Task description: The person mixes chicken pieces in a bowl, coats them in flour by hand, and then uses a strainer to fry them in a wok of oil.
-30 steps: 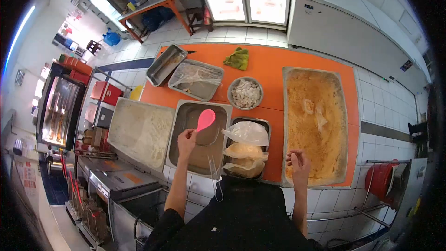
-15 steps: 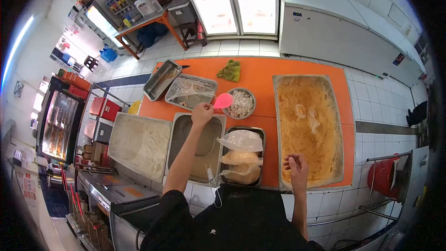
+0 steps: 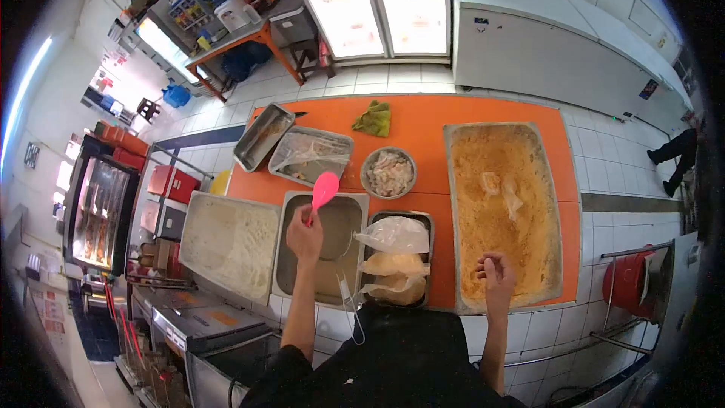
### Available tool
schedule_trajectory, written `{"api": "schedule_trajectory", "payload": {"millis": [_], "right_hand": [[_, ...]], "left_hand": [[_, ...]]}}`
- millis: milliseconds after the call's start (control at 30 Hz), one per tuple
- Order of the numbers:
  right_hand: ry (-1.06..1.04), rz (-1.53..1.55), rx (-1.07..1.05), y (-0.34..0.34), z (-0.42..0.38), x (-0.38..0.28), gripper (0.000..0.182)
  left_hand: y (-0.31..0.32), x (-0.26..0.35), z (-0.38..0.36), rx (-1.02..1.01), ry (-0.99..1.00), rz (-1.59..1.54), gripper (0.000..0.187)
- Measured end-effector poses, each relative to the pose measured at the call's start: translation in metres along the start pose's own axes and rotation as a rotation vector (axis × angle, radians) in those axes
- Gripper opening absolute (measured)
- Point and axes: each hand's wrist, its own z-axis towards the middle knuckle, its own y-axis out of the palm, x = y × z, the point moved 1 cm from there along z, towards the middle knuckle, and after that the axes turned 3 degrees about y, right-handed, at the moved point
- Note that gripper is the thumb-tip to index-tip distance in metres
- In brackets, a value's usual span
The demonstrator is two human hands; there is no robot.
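My left hand [image 3: 305, 236] grips the handle of a pink spoon [image 3: 326, 190], its head raised over the far edge of a tray of murky liquid [image 3: 329, 263]. My right hand [image 3: 496, 276], fingers curled and apart, hovers over the near part of a big tray of orange-brown crumbs [image 3: 502, 159]; nothing shows in it. A round bowl of pale chopped pieces [image 3: 388, 173] stands between the trays. Nearer me, a dark tray holds several filled plastic bags [image 3: 394, 264]. To the left lies a tray coated with pale flour [image 3: 229, 242].
At the table's back left stand a metal pan [image 3: 263, 136] and a plastic-covered tray [image 3: 311, 154]. A green cloth [image 3: 372, 119] lies on the orange tabletop [image 3: 423, 117]. A person's dark-clothed legs [image 3: 680, 159] show at the far right, near a red bin [image 3: 629, 283].
My left hand has moved left and toward me with the spoon, away from the bowl, and the spoon now points up. My right hand has shifted slightly right. More of the other person's legs shows.
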Motion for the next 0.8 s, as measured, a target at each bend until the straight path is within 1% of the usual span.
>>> {"api": "schedule_trajectory", "payload": {"millis": [67,133,200,233,300,333,400,433,500,567,633,667,700,733,800], "right_hand": [[0.025,0.008,-0.014,0.001,0.003,0.001,0.013],[-0.035,-0.008,-0.039,0.004,0.011,0.004,0.013],[-0.010,-0.034,-0.089,0.010,0.015,0.000,0.013],[-0.019,-0.027,-0.088,0.013,0.016,-0.002,0.014],[-0.028,-0.025,-0.089,0.018,0.019,-0.004,0.014],[-0.042,-0.057,-0.097,0.019,0.020,-0.005,0.014],[-0.058,-0.094,-0.103,0.019,0.019,-0.006,0.015],[-0.062,-0.084,-0.111,0.020,0.019,-0.007,0.015],[-0.071,-0.072,-0.109,0.021,0.019,-0.009,0.014],[-0.062,-0.065,-0.104,0.021,0.017,-0.010,0.013],[-0.046,-0.075,-0.097,0.023,0.015,-0.009,0.013],[-0.028,-0.085,-0.092,0.023,0.015,-0.009,0.013],[-0.027,-0.084,-0.090,0.023,0.015,-0.007,0.013],[-0.031,-0.083,-0.090,0.023,0.015,-0.004,0.013],[-0.035,-0.082,-0.087,0.023,0.015,-0.003,0.014]], "left_hand": [[0.011,-0.059,-0.032,-0.007,-0.044,0.055,0.017],[0.017,-0.105,-0.047,0.004,-0.106,0.124,0.019],[0.025,-0.129,-0.064,-0.092,-0.176,0.304,0.024],[0.027,-0.137,-0.068,-0.081,-0.201,0.317,0.024],[0.035,-0.141,-0.066,-0.202,-0.230,0.327,0.027],[0.037,-0.139,-0.064,-0.202,-0.239,0.326,0.027],[0.040,-0.132,-0.063,-0.242,-0.303,0.153,0.028],[0.046,-0.138,-0.064,-0.242,-0.303,0.147,0.028],[0.062,-0.161,-0.062,-0.278,-0.386,-0.053,0.029],[0.072,-0.178,-0.064,-0.292,-0.376,-0.098,0.031],[0.075,-0.182,-0.066,-0.303,-0.367,-0.138,0.032],[0.077,-0.184,-0.068,-0.309,-0.404,-0.224,0.032],[0.076,-0.181,-0.068,-0.315,-0.440,-0.310,0.032],[0.075,-0.179,-0.068,-0.317,-0.439,-0.309,0.032],[0.069,-0.169,-0.068,-0.289,-0.396,-0.426,0.031]]}}
